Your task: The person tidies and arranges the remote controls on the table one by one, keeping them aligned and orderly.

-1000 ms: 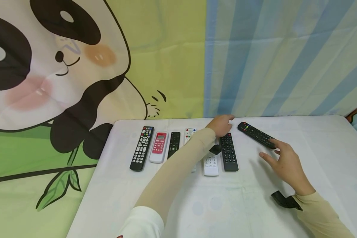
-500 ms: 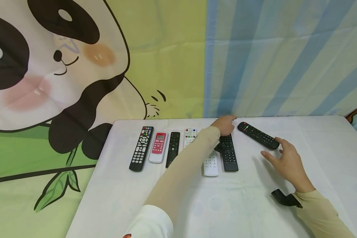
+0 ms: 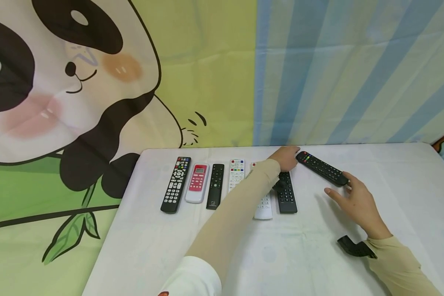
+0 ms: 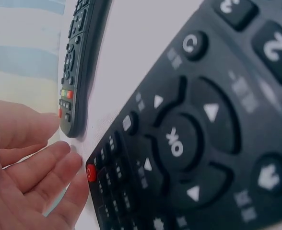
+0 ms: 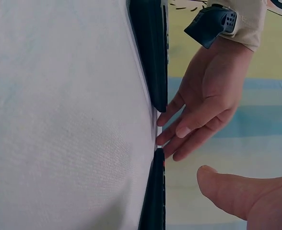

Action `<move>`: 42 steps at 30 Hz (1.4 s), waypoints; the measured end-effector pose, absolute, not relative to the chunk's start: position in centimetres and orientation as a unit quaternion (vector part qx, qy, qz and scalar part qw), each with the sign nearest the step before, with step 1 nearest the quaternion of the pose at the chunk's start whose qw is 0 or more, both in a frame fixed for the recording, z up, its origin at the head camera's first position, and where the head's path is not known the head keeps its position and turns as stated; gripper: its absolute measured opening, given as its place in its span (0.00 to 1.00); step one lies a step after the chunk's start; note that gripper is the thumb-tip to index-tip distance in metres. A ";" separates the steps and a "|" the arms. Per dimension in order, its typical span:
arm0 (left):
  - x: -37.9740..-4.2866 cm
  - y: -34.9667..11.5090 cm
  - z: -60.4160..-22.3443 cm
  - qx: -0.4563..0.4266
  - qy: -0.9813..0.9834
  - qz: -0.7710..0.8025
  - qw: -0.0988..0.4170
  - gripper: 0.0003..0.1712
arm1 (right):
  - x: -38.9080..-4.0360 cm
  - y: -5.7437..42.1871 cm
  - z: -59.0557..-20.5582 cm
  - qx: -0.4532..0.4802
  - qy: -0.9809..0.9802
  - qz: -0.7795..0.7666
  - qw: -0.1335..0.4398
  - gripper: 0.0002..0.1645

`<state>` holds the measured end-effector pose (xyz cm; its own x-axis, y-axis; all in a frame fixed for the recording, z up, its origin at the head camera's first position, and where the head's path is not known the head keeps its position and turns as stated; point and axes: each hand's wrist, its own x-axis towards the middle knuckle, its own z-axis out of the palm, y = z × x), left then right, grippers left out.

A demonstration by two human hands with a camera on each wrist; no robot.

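Note:
A black remote control (image 3: 322, 168) lies slanted on the white-covered table. Beside its far end, my left hand (image 3: 285, 158) reaches in with its fingertips right at that tip. The left wrist view has this hand (image 4: 35, 177) with loosely extended fingers, near the slanted remote's (image 4: 77, 72) coloured buttons. At the near end of the same remote is my right hand (image 3: 357, 203), index finger at the edge and thumb held apart. Under my left wrist lies a second black remote (image 3: 287, 199), its upper part partly hidden; its OK button (image 4: 177, 143) fills the left wrist view.
To the left stand a white remote (image 3: 263, 207) partly under my sleeve, another white remote (image 3: 237, 170), a slim black one (image 3: 215, 187), a white-and-pink one (image 3: 197, 183) and a long black one (image 3: 176, 185). A printed curtain (image 3: 207, 74) hangs behind the table's far edge.
My left hand has moved right, from above the upright black remote to the far end of the slanted one. My right hand has drawn slightly off the slanted remote's near end, then stayed there.

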<state>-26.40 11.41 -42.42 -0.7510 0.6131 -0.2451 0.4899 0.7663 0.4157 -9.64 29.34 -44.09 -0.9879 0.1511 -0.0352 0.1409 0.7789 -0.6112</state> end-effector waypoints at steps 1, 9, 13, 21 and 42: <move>-26.3 11.4 -42.4 0.299 0.921 0.163 0.188 0.29 | -9.6 29.3 -44.1 -0.078 -0.943 0.325 0.005 0.54; -26.0 11.8 -42.4 0.284 0.920 0.179 0.200 0.29 | -9.6 29.3 -44.1 -0.087 -0.941 0.327 -0.003 0.55; -26.0 12.0 -42.7 0.281 0.920 0.182 0.206 0.29 | -9.5 29.2 -44.0 -0.095 -0.941 0.325 0.003 0.53; -26.0 12.1 -42.8 0.275 0.921 0.184 0.207 0.28 | -9.3 29.2 -43.8 -0.101 -0.941 0.324 0.001 0.51; -24.9 11.3 -41.2 0.284 0.916 0.206 0.193 0.26 | -8.9 29.5 -44.0 -0.089 -0.940 0.307 0.117 0.30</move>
<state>-24.91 11.25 -41.21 -0.7642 0.5999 -0.2368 0.4409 0.7540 0.4869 -8.90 29.52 -44.03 -0.9568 0.2386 0.1663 0.0944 0.7957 -0.5983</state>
